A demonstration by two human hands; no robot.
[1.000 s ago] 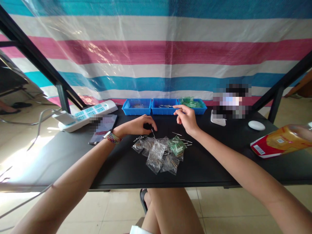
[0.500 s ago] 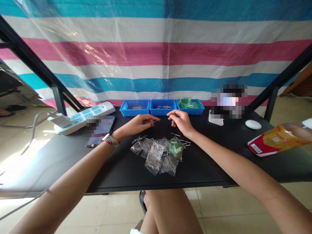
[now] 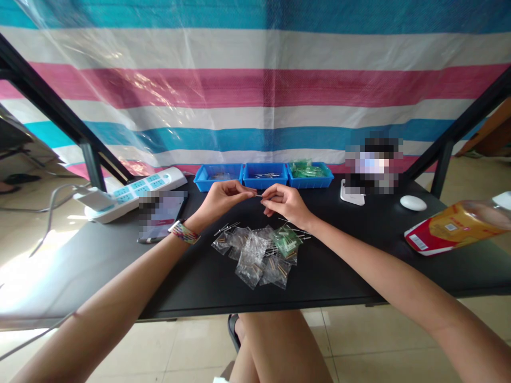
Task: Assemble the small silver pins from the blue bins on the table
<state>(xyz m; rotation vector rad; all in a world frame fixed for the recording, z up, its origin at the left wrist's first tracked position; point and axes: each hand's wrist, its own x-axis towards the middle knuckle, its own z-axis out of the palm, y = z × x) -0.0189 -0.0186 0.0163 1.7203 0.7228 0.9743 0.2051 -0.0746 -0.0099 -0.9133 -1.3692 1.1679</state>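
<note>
Between my hands is a thin metal pin [image 3: 258, 196], small and partly covered by fingertips. My left hand [image 3: 228, 198] pinches one end of it with thumb and fingers. From the other side my right hand [image 3: 288, 203] closes its thumb and fingers on the opposite end. Below them on the black table lies a pile of small clear plastic bags [image 3: 255, 250], some with brass-coloured pins inside. A green bag [image 3: 286, 240] rests on the pile's right side. Loose metal pins [image 3: 227, 229] lie at the pile's left edge, and more stick out at its right.
Behind my hands stand three blue bins: the left [image 3: 219, 185], the middle [image 3: 265, 183] with metal pins, the right [image 3: 310, 182] with green bags. A power strip [image 3: 139, 189] and tablet [image 3: 163, 215] lie left. A white case [image 3: 414, 203] and tilted bottle [image 3: 455, 226] are right.
My hands have come together over the table, the right one moving left. Both now meet at the thin pin, where before they were apart.
</note>
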